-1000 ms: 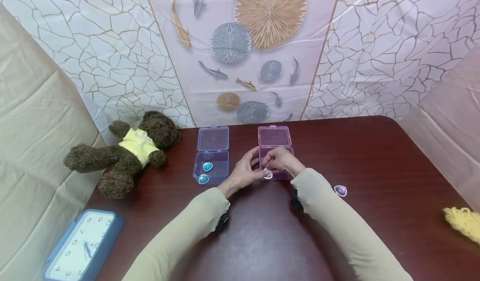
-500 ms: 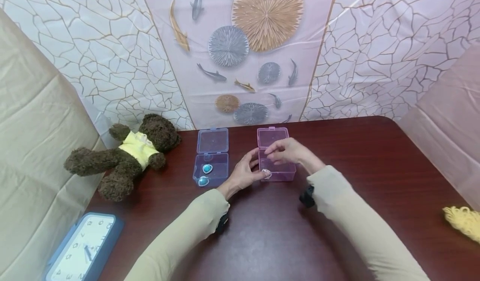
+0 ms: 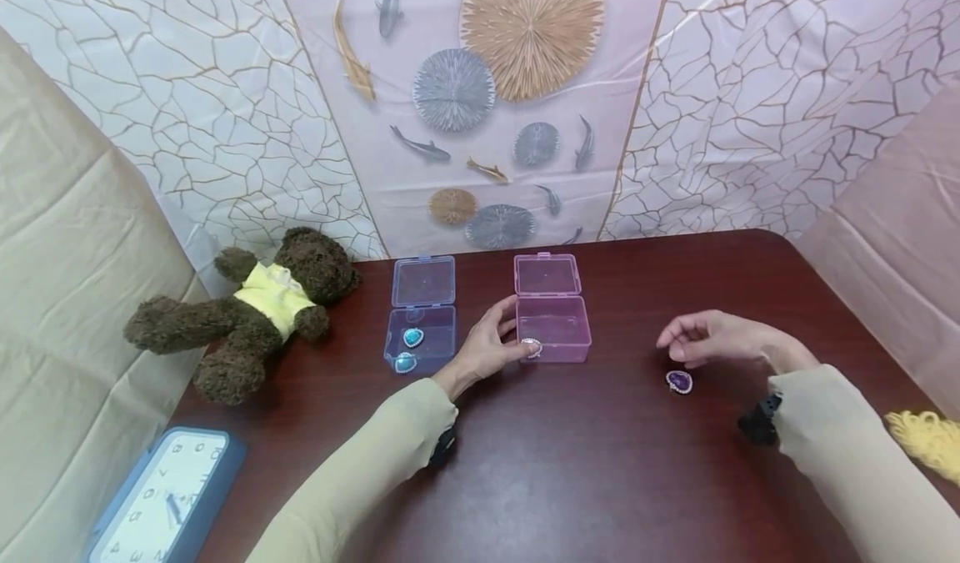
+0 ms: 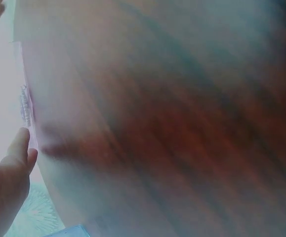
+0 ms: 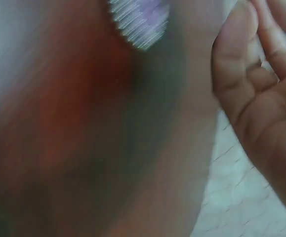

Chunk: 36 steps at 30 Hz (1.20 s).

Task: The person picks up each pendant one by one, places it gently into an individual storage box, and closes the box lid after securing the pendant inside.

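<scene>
My left hand (image 3: pixel 487 346) holds the left side of an open pink plastic box (image 3: pixel 566 352), thumb at the front left corner and fingers along the side. At that corner shows a silver-rimmed gem (image 3: pixel 532 349), partly hidden by the thumb. In the left wrist view the thumb (image 4: pixel 18 148) meets the box's edge. My right hand (image 3: pixel 723 342), fingers loosely bent and holding nothing, hovers just behind a purple heart-shaped gem (image 3: pixel 679 382) with a beaded rim on the table. That purple gem (image 5: pixel 152 15) is cut off at the top in the right wrist view.
Left of the pink box stands an open blue plastic box (image 3: pixel 442 334) with two turquoise gems (image 3: pixel 413 337). A brown teddy bear (image 3: pixel 277 296) lies at the left, and a blue clock (image 3: pixel 168 496) nearer. Yellow yarn (image 3: pixel 926 442) lies at the table's right edge.
My right hand has come out of the pink box and moved right to the purple gem. The left hand stays at the box.
</scene>
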### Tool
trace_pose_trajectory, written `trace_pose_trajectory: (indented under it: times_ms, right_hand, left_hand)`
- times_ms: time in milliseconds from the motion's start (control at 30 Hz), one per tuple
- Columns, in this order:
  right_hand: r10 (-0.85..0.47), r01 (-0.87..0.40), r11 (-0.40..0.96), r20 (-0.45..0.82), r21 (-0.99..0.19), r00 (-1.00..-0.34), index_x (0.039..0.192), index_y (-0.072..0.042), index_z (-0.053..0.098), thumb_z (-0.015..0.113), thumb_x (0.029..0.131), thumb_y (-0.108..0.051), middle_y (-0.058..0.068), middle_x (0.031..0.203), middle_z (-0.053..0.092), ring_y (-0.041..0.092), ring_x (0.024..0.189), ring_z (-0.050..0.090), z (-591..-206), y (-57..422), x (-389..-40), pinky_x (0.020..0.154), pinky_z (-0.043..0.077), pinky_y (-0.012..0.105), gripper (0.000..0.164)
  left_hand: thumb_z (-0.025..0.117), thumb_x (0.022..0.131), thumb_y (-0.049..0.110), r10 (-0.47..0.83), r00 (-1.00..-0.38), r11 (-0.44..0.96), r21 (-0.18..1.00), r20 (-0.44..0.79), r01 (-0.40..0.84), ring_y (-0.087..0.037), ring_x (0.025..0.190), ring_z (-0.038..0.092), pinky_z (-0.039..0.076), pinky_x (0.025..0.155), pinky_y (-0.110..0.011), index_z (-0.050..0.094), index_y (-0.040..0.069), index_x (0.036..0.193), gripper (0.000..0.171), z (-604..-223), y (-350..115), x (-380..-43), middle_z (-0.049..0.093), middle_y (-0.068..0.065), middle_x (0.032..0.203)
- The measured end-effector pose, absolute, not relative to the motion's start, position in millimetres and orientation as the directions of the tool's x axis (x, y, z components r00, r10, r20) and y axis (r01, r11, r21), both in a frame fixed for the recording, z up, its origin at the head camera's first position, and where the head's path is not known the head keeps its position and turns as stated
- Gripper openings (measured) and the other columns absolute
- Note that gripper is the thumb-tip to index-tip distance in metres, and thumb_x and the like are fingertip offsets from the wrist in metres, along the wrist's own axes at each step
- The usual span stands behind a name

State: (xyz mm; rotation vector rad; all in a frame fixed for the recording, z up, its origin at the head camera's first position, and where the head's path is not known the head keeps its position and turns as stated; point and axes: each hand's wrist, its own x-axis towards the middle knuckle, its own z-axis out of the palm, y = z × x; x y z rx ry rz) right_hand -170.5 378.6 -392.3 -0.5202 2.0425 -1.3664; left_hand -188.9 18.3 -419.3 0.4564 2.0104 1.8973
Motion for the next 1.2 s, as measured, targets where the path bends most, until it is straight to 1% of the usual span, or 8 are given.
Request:
trace_pose_trajectory:
  times_ms: [100,300,433,667,900,967,1100,1200]
  right_hand:
    - [-0.671,0.0,0.37,-0.267,-0.929,-0.691,0.11,0.017,0.048,0.058,0.089,0.001,-0.004,0.084,0.06,0.005,0.074,0.058,-402,388,-165,0.067,0.054,0.019,0.028]
    - [-0.654,-0.056,0.44,-0.277,-0.896,-0.704,0.108,0.012,0.051,0.061,0.088,-0.001,-0.002,0.078,0.057,0.011,0.062,0.055,-411,388,-159,0.052,0.049,0.023,0.027]
    - [-0.659,-0.095,0.457,-0.265,-0.884,-0.703,0.107,0.01,0.052,0.064,0.086,-0.001,-0.002,0.075,0.057,0.009,0.057,0.052,-413,386,-157,0.047,0.046,0.024,0.027]
    - [-0.652,-0.128,0.473,-0.25,-0.872,-0.715,0.102,0.009,0.052,0.067,0.083,-0.002,-0.005,0.075,0.051,0.005,0.06,0.05,-410,384,-154,0.05,0.048,0.022,0.026]
    - [-0.636,-0.169,0.53,-0.258,-0.831,-0.727,0.095,0.003,0.055,0.07,0.081,-0.004,-0.002,0.074,0.049,0.005,0.059,0.05,-406,379,-155,0.05,0.049,0.022,0.021]
    - [-0.644,-0.197,0.526,-0.236,-0.827,-0.728,0.092,0.001,0.056,0.071,0.08,-0.004,-0.001,0.073,0.051,0.004,0.061,0.049,-406,377,-156,0.05,0.047,0.02,0.02]
    - [-0.675,-0.282,0.477,-0.143,-0.832,-0.724,0.086,0.001,0.055,0.072,0.077,-0.002,0.003,0.071,0.054,0.003,0.062,0.048,-407,375,-156,0.049,0.043,0.019,0.02]
    - [-0.661,-0.281,0.447,-0.102,-0.85,-0.744,0.084,0.004,0.053,0.071,0.078,0.001,0.002,0.07,0.055,0.002,0.062,0.049,-409,373,-157,0.049,0.043,0.019,0.019]
  left_hand:
    - [0.072,0.076,-0.006,0.437,-0.899,0.068,0.998,-0.024,0.006,-0.036,0.132,0.04,0.04,0.105,-0.046,0.028,0.004,0.145,0.083,-429,19,-193,0.033,-0.018,0.147]
    - [0.074,0.076,-0.002,0.414,-0.91,0.104,0.994,-0.019,0.026,-0.03,0.13,0.045,0.045,0.102,-0.037,0.031,0.008,0.145,0.082,-438,20,-195,0.037,-0.012,0.145]
    - [0.074,0.076,-0.002,0.414,-0.91,0.108,0.994,-0.021,0.026,-0.029,0.129,0.045,0.046,0.101,-0.036,0.031,0.008,0.145,0.082,-438,19,-195,0.037,-0.012,0.145]
    - [0.076,0.076,0.003,0.406,-0.913,0.136,0.99,-0.031,0.027,-0.028,0.129,0.045,0.049,0.097,-0.034,0.032,0.01,0.144,0.082,-436,20,-196,0.038,-0.011,0.145]
    - [0.076,0.076,0.001,0.408,-0.912,0.136,0.991,-0.043,0.014,-0.028,0.131,0.043,0.048,0.098,-0.035,0.03,0.008,0.146,0.084,-435,20,-197,0.035,-0.012,0.147]
    - [0.075,0.076,-0.001,0.414,-0.909,0.124,0.992,-0.047,0.005,-0.03,0.132,0.041,0.047,0.099,-0.037,0.028,0.007,0.146,0.085,-432,20,-196,0.034,-0.014,0.148]
    - [0.072,0.076,-0.005,0.435,-0.899,0.106,0.994,-0.051,-0.005,-0.036,0.133,0.038,0.045,0.1,-0.04,0.025,0.001,0.146,0.084,-419,19,-190,0.031,-0.019,0.148]
    - [0.071,0.077,-0.006,0.436,-0.898,0.115,0.993,-0.051,0.0,-0.039,0.133,0.037,0.046,0.099,-0.039,0.025,-0.002,0.145,0.082,-411,18,-186,0.031,-0.022,0.148]
